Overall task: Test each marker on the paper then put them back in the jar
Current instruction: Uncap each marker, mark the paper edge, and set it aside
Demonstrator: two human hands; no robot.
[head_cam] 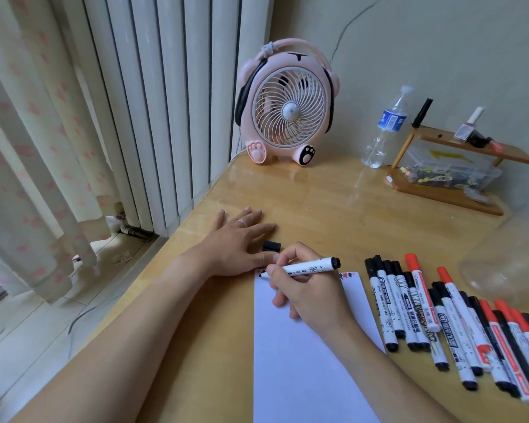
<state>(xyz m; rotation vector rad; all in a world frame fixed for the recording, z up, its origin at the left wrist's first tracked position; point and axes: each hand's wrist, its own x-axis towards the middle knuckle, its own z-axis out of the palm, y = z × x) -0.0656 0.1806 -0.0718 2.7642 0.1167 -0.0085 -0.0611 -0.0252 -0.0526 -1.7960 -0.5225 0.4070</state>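
Observation:
My right hand point(303, 288) grips an uncapped black-and-white marker point(309, 266), its tip touching the top left corner of the white paper point(293, 361). Small black and red marks show at the paper's top edge. My left hand point(239, 239) lies flat on the table with fingers spread, pressing the paper's upper left corner. A loose black cap point(271, 246) lies by its fingers. Several capped black and red markers point(458, 325) lie in a row right of the paper. A clear jar point(510, 254) stands at the right edge, blurred.
A pink desk fan point(287, 108) stands at the back of the wooden table point(333, 209). A water bottle point(385, 129) and a wooden rack point(446, 181) with a clear box of small items stand at the back right. A radiator and curtain are on the left, beyond the table edge.

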